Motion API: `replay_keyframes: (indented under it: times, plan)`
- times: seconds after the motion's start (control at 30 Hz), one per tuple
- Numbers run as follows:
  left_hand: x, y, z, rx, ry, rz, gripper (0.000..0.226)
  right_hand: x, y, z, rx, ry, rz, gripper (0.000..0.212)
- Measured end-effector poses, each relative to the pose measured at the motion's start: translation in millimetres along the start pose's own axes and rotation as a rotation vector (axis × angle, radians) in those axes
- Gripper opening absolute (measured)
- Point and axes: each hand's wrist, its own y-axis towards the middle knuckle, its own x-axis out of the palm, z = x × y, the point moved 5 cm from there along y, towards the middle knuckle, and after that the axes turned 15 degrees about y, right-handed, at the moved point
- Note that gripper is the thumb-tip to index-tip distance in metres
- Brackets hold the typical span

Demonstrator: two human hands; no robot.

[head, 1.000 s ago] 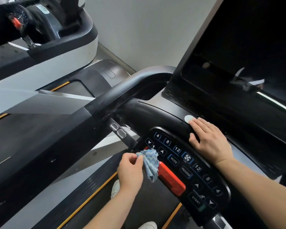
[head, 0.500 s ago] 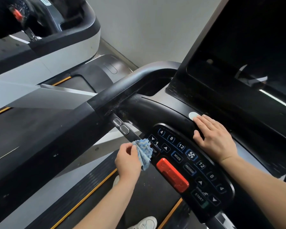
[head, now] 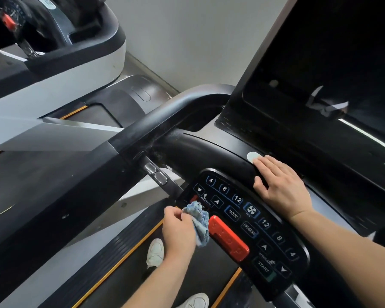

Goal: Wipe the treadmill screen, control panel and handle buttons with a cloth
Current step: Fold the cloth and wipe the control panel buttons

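At the left end of the control panel, the left hand pinches the bunched blue cloth in its grip, pressing it beside the red stop bar. Compared with half a second ago, the cloth has slid back down from the panel's upper corner toward the bar, so the wiping stroke continues there. The right hand rests flat, fingers straight, on the console ledge; the handle buttons probably remain.

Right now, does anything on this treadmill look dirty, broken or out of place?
Yes: pale specks or dust speckle the black handrail where it joins the console, so that patch looks unwiped. Nothing looks broken. The left hand grips the blue cloth beside the red stop button.
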Motion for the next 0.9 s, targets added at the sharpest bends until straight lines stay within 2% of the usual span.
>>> replay_keyframes:
  times: [0.1, 0.2, 0.3, 0.37, 0.47, 0.53, 0.6, 0.67, 0.7, 0.8, 0.83, 0.9]
  plan:
    - [1.3, -6.5, 16.9, 0.078, 0.034, -0.02, 0.008, 0.1, -0.1, 1.5, 0.011, -0.007, -0.008, 0.055]
    - [-14.6, -10.3, 10.9, 0.19, 0.099, 0.053, 0.015, -0.3, 0.8, -0.4, 0.008, -0.003, -0.015, 0.055]
    - [-21.1, -14.2, 10.5, 0.361, 0.104, 0.048, 0.02, 0.2, 1.3, 1.3, 0.009, -0.009, -0.018, 0.055]
    - [-9.7, -32.9, 16.6, 0.586, 0.15, -0.039, 0.024, 1.1, 0.4, 2.6, 0.011, -0.015, -0.021, 0.055]
    - [20.2, -74.6, 15.4, 1.108, 0.278, -0.16, 0.03, 0.6, -0.2, 3.1, -0.009, -0.011, -0.005, 0.054]
    - [25.8, -72.0, 12.2, 1.371, 0.328, -0.169, 0.029, 0.4, -0.2, 2.6, -0.018, -0.013, 0.002, 0.054]
    - [22.5, -51.1, 16.8, 1.434, 0.379, -0.068, 0.025, 0.6, 0.6, 2.0, -0.013, -0.011, 0.007, 0.053]
    - [21.2, -44.8, 19.3, 1.374, 0.384, -0.011, 0.022, -0.1, 0.9, 1.3, 0.005, -0.003, 0.008, 0.053]
    - [27.3, -54.1, 18.6, 1.385, 0.385, -0.052, 0.02, -0.3, 0.6, 1.1, 0.009, -0.004, 0.006, 0.054]
    - [42.2, -82.5, 21.4, 1.616, 0.404, -0.244, 0.016, -1.7, 0.2, -0.1, 0.006, -0.008, -0.003, 0.054]
    - [40.2, -75.4, 26.8, 1.648, 0.406, -0.255, 0.015, -1.8, 0.5, -0.4, 0.007, -0.008, -0.002, 0.054]
    - [32.7, -52.2, 37.4, 1.611, 0.406, -0.13, 0.015, -1.5, 0.7, -0.9, 0.015, -0.011, -0.003, 0.053]
